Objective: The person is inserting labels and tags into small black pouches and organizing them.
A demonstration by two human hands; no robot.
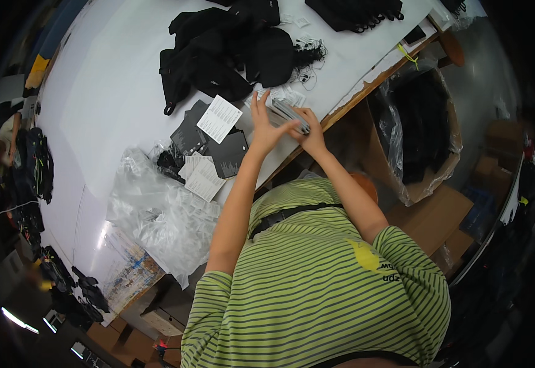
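Observation:
Close to the table's near edge, my right hand (311,132) grips a stack of cards (290,115), seen nearly edge-on. My left hand (265,127) is beside the stack with its fingers spread and its thumb pointing toward my right hand; nothing shows in its grasp. Left of my hands lie loose dark cards (229,154) and a white printed card (219,119), partly overlapping. Another group of white cards (203,178) lies nearer to me. Small clear packets (292,95) are just behind my hands.
Black fabric bags (215,52) are heaped on the white table (105,104), with black strings (309,54) beside them. Clear plastic bags (163,199) are piled at the near left. Right of the wooden table edge (352,98) stands a plastic-lined carton (381,144) holding black items.

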